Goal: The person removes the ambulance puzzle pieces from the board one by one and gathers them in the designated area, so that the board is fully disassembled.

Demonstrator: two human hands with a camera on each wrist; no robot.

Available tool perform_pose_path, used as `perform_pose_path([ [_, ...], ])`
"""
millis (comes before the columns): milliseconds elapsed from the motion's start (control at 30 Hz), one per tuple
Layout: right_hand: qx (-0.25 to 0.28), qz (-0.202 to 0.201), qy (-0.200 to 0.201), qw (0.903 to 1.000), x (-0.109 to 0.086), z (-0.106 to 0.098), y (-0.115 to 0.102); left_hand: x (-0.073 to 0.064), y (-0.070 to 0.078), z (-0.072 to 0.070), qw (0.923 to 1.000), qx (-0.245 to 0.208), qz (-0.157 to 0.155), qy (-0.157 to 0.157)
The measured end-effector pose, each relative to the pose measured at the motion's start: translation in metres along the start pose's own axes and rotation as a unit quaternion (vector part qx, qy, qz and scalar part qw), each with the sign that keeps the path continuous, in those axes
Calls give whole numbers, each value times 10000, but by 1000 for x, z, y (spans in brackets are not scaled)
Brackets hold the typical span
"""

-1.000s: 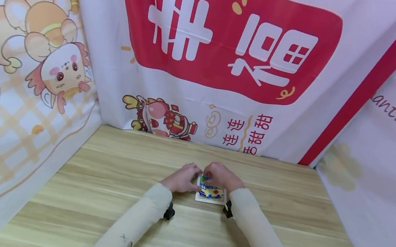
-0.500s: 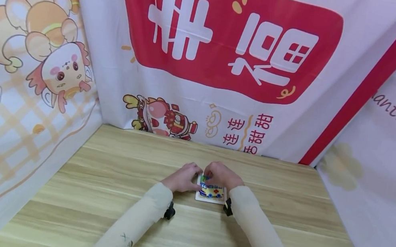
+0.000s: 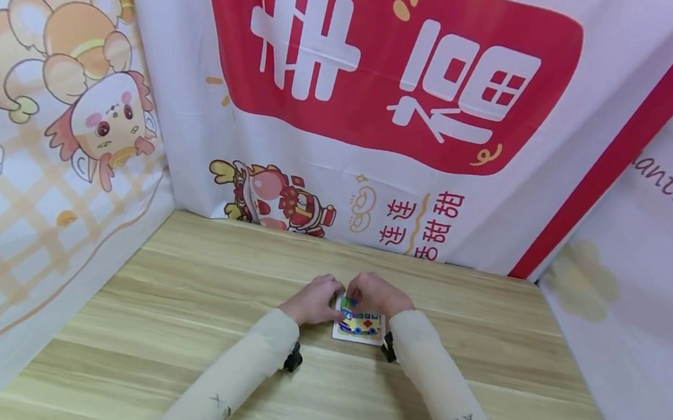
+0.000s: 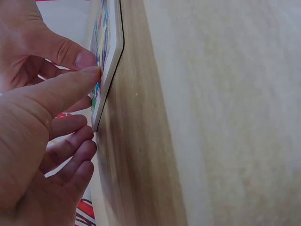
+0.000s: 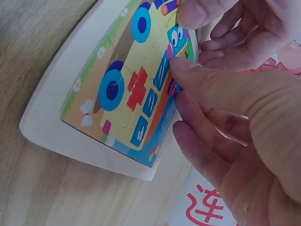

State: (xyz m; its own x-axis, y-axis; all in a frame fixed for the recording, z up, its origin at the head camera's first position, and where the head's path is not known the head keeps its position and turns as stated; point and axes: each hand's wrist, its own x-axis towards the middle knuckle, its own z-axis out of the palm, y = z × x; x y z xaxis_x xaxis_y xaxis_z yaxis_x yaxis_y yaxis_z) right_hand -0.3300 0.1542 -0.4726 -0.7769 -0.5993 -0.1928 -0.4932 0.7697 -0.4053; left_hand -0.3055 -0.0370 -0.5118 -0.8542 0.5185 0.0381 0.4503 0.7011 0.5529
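A jigsaw puzzle [image 3: 366, 325] with a yellow ambulance picture lies in a white tray frame [image 5: 47, 123] on the table. My left hand [image 3: 313, 302] holds its left side, the thumb on the picture and the other fingers curled at the edge. My right hand [image 3: 378, 294] reaches over the far edge; its thumb and index finger pinch at a small purple-and-pink puzzle piece [image 5: 172, 87] near the vehicle's front. In the right wrist view the ambulance's wheels, red cross and windows show plainly. The fingers hide part of the upper left corner.
The wood-grain table [image 3: 233, 254] spreads around the puzzle. A printed cloth with red lettering [image 3: 421, 226] hangs behind its far edge, and cloth walls stand at left and right. Each wrist carries a small black camera [image 3: 293, 357].
The left forearm and hand have shifted slightly right, bringing the thumb a little further onto the picture. The right hand stays at the same spot, and the puzzle keeps its place.
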Motion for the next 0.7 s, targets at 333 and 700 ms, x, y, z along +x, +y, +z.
perform_pose_path([
  [333, 59, 302, -64, 9995, 0, 0, 0, 2, 2, 2, 9999, 48, -161, -6],
  [700, -45, 532, -218, 9983, 5, 0, -2, 6, 1, 0, 9999, 43, -103, 35],
])
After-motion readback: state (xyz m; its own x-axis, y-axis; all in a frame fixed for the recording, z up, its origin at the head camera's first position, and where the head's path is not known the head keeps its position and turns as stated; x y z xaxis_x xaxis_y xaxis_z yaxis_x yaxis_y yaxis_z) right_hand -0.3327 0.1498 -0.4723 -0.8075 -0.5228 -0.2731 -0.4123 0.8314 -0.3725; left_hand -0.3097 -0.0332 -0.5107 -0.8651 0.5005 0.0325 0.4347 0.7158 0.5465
